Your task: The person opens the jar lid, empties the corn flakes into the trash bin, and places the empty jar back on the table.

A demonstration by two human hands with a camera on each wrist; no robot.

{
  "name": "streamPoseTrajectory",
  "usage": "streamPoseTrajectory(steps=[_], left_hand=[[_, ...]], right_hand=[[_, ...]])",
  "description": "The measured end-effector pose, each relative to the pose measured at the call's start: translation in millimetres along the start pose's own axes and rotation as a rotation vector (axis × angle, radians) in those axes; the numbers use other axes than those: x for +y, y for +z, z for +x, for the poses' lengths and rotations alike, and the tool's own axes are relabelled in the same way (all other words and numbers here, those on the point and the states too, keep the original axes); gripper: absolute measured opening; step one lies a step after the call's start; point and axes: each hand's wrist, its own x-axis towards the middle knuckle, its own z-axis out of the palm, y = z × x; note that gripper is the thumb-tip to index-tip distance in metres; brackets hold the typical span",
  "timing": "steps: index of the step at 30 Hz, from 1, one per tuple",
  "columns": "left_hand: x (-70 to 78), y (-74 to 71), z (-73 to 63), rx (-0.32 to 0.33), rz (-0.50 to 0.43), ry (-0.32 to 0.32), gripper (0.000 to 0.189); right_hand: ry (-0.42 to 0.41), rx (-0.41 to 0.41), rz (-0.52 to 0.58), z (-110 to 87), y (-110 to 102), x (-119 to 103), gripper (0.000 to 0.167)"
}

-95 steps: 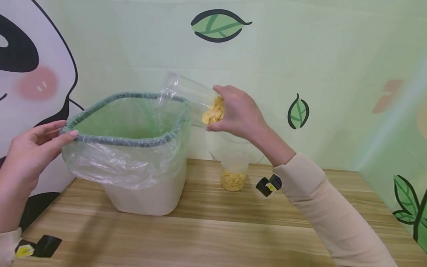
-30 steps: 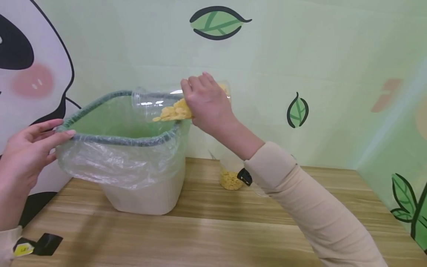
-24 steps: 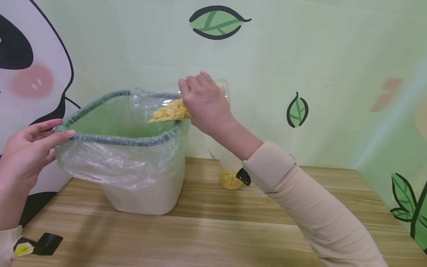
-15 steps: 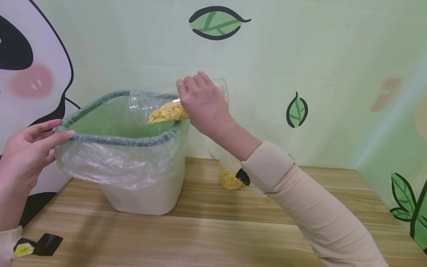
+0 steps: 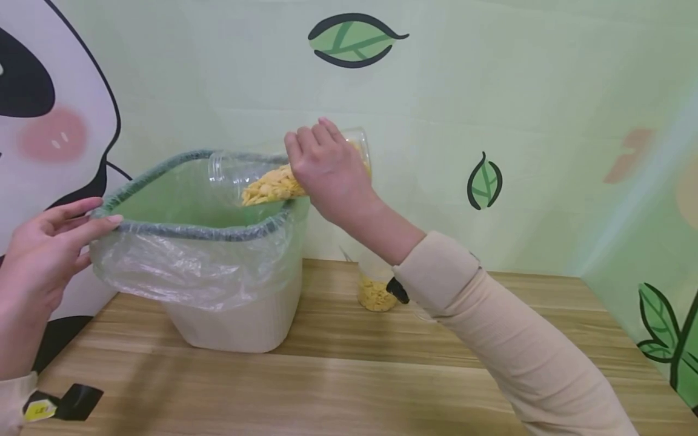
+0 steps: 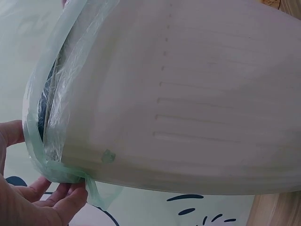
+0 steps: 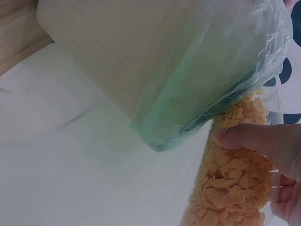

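Note:
A pale trash bin (image 5: 234,327) stands on the table, lined with a translucent green trash bag (image 5: 185,266) folded over its rim. My left hand (image 5: 51,248) holds the bin's left rim, thumb in front and fingers behind. My right hand (image 5: 332,172) grips a clear plastic jar (image 5: 226,169) lying nearly sideways, its mouth over the bin's opening and tipped slightly down. Yellow corn flakes (image 5: 272,184) slope toward that mouth inside the jar. In the right wrist view, the thumb presses the jar's side (image 7: 235,179), packed with flakes. The bin's bottom inside is hidden.
A smaller clear container (image 5: 376,293) partly filled with yellow flakes stands right of the bin, behind the right sleeve (image 5: 491,327). A clear round item beside it is mostly covered by the arm. A printed green backdrop (image 5: 425,121) rises behind the wooden table (image 5: 349,393).
Over three seconds my right hand has rolled over and carried the jar left above the bin, and the flakes have slid toward its mouth. Lately the mouth dips slightly lower. My left hand stays put.

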Motion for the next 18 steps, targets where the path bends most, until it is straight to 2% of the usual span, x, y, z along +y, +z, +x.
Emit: streamPoseTrajectory(steps=[7, 13, 18], left_hand=[[-1.8, -0.4, -0.6, 0.016, 0.025, -0.010, 0.055], [-1.8, 1.2, -0.2, -0.011, -0.048, 0.009, 0.053], [-1.6, 2.3, 0.2, -0.021, -0.058, 0.016, 0.055]], right_hand=[[-0.019, -0.016, -0.014, 1.2, -0.8, -1.2, 0.033], [-0.039, -0.031, -0.050, 1.2, -1.8, -2.5, 0.034], [-0.061, -0.012, -0.080, 1.8, -2.6, -4.3, 0.034]])
